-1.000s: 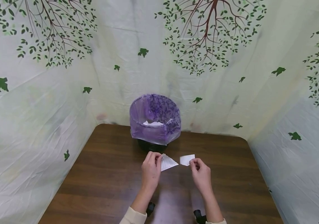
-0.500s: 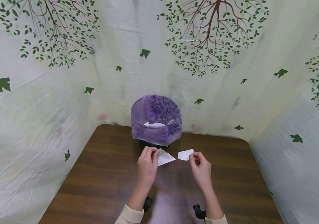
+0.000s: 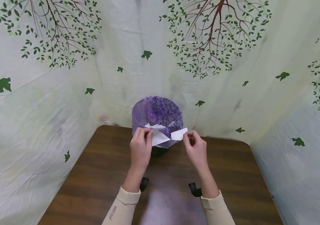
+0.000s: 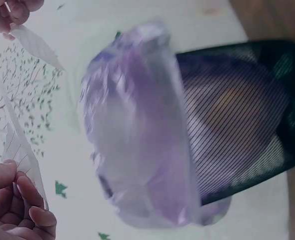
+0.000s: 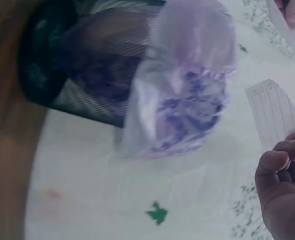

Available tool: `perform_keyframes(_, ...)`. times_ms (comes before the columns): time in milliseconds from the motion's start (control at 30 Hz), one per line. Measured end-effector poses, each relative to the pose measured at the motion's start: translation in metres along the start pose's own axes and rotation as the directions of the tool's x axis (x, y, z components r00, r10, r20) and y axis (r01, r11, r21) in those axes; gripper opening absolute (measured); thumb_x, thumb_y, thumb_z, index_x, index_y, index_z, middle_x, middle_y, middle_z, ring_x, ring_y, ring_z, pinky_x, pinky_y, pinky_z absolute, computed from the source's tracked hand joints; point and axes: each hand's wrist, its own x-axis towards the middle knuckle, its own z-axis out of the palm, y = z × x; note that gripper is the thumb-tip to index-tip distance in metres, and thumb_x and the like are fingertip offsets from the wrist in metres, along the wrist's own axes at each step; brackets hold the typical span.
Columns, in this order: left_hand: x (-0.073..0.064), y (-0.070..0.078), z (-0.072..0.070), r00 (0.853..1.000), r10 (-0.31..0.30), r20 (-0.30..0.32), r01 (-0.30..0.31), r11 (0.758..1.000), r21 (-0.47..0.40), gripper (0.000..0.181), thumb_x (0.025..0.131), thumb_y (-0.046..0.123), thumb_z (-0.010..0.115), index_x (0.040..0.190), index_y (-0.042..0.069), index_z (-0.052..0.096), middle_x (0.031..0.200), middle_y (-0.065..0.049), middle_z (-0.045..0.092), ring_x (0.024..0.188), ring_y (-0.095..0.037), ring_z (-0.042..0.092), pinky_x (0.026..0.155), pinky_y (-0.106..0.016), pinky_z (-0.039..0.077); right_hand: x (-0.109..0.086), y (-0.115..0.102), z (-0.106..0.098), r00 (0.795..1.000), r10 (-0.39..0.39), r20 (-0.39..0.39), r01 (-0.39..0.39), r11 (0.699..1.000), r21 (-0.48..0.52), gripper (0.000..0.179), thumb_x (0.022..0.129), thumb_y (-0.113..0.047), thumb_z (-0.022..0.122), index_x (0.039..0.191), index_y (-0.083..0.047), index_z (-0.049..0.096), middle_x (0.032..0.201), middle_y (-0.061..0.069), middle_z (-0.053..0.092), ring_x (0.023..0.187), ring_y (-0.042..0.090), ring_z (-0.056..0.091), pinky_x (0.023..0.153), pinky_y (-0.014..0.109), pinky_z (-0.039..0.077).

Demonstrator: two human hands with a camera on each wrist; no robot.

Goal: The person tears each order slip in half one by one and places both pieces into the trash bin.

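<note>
My left hand pinches a torn, pointed piece of lined paper between thumb and fingers. A smaller torn piece of paper is pinched in my right hand; in the right wrist view this lined scrap has small squares along one edge. Both pieces overlap the near rim of a waste bin lined with a purple plastic bag. White paper scraps show inside the bag. The hands hide part of the bin's front.
The bin stands at the back of a brown wooden table, close to a pale curtain printed with trees and leaves. More curtain hangs along the left and right sides. A black wrist mount sticks out from each forearm.
Both hands have moved forward and up from over the table to the bin's near rim, each still pinching its piece of paper. The camera view has shifted slightly.
</note>
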Motion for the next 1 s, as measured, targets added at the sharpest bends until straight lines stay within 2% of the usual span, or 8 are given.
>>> perform_keyframes(100,0.015,-0.003,0.0,1.0,0.003,-0.019,-0.003,1.0,0.003,0.01,0.101,0.007,0.071,0.097,-0.003,0.071,0.091,-0.015,0.067,0.077,-0.025,0.065,0.068,-0.037,0.057,0.014,-0.007,0.005,1.0,-0.027,0.005,0.027,0.999,0.021,0.005,0.101,-0.008,0.067,0.099,-0.005,0.07,0.073,0.008,0.064,0.063,0.012,0.049,0.059,0.02,0.039)
perform_keyframes(267,0.036,-0.009,0.003,0.999,-0.01,-0.035,0.01,1.0,0.008,0.013,0.103,0.008,0.069,0.097,-0.004,0.071,0.091,-0.017,0.067,0.077,-0.028,0.066,0.069,-0.04,0.057,0.033,-0.011,0.014,0.999,-0.031,0.033,0.029,0.999,0.045,0.008,0.103,-0.01,0.065,0.102,-0.004,0.07,0.077,0.011,0.066,0.066,0.017,0.051,0.06,0.021,0.041)
perform_keyframes(567,0.064,-0.02,0.019,0.995,-0.084,0.053,0.081,0.995,0.049,0.017,0.104,0.014,0.068,0.102,-0.002,0.073,0.097,-0.017,0.069,0.084,-0.032,0.067,0.076,-0.041,0.059,0.057,-0.003,0.034,0.996,0.002,0.088,-0.002,1.0,-0.006,0.01,0.104,-0.014,0.064,0.101,-0.005,0.068,0.079,0.009,0.064,0.068,0.018,0.052,0.064,0.023,0.041)
perform_keyframes(767,0.079,-0.027,0.031,0.991,-0.101,0.089,0.09,0.989,0.118,0.017,0.104,0.015,0.07,0.102,0.0,0.075,0.099,-0.016,0.072,0.09,-0.033,0.069,0.081,-0.043,0.059,0.065,0.001,0.042,0.993,0.021,0.115,-0.017,0.999,-0.038,0.011,0.104,-0.016,0.065,0.103,-0.006,0.069,0.082,0.008,0.065,0.069,0.016,0.052,0.065,0.024,0.042)
perform_keyframes(900,0.083,-0.028,0.035,0.981,-0.126,0.147,0.106,0.984,0.141,0.023,0.104,0.015,0.069,0.12,0.0,0.075,0.104,-0.016,0.075,0.097,-0.034,0.07,0.088,-0.046,0.058,0.069,0.004,0.044,0.986,0.049,0.161,-0.041,0.998,-0.053,0.015,0.105,-0.016,0.064,0.116,-0.007,0.07,0.086,0.008,0.07,0.071,0.017,0.056,0.065,0.025,0.043)
perform_keyframes(1000,0.081,-0.027,0.036,0.973,-0.147,0.178,0.126,0.984,0.124,0.035,0.103,0.013,0.069,0.136,0.002,0.068,0.109,-0.016,0.076,0.101,-0.035,0.07,0.093,-0.049,0.056,0.07,0.006,0.045,0.979,0.061,0.195,-0.051,0.997,-0.053,0.027,0.105,-0.014,0.063,0.132,-0.01,0.067,0.094,0.009,0.075,0.077,0.018,0.063,0.067,0.025,0.047)
